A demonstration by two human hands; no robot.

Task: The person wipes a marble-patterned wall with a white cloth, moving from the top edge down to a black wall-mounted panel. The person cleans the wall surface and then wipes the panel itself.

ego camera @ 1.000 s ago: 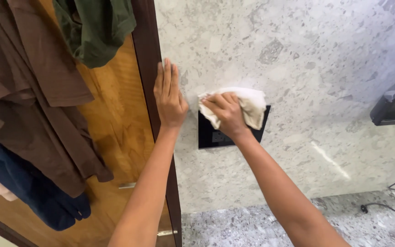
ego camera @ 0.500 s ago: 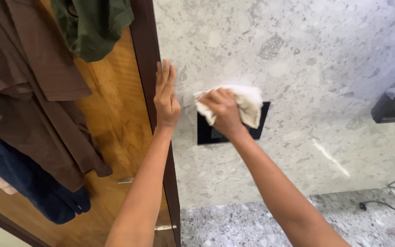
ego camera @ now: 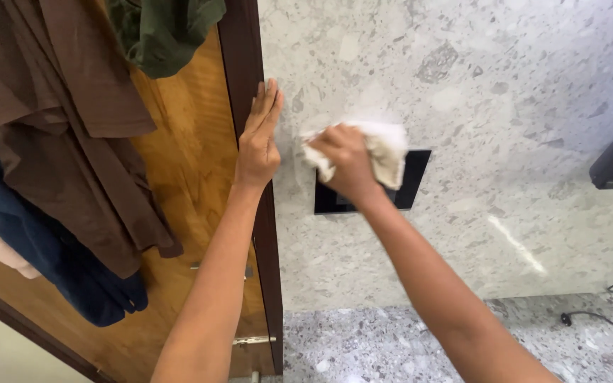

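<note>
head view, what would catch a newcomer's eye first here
The right hand, mid-frame, presses a bunched white cloth on a black wall panel set in the speckled grey stone wall. Beside it, the left hand lies flat along the dark door frame. At far left, brown clothes hang on the wooden door.

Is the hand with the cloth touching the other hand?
Apart. The head view shows bare grey wall between the flat left hand and the right hand gripping the white cloth.
</note>
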